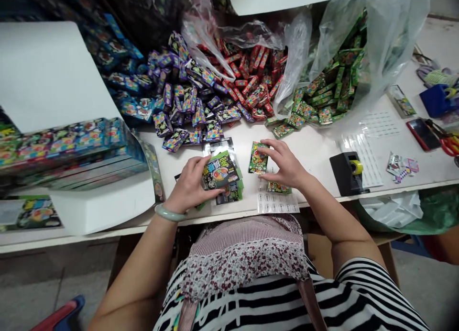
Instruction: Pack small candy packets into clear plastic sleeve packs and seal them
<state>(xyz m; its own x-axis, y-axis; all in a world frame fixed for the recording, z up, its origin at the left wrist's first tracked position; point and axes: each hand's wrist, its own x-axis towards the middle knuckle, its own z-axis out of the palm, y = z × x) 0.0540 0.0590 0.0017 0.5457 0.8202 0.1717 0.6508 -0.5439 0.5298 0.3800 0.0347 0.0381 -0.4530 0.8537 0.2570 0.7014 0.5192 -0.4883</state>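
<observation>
My left hand (190, 183) grips a green and black printed packet (219, 171) by its left side, thumb below and fingers at the top. More packets (229, 193) of the same look lie under it. To the right, my right hand (285, 164) has its fingers and thumb around the edges of a small green printed box (257, 159). Below that hand, another small green box (279, 188) rests by a sheet of round clear stickers (278, 204).
Heaps of small purple boxes (193, 99), red boxes (256, 80) and green boxes (322, 99) fill the back, partly in plastic bags. An open carton (96, 209) with packed boxes stands left. A tape dispenser (346, 173), phone (423, 134) and scissors (450, 144) lie right.
</observation>
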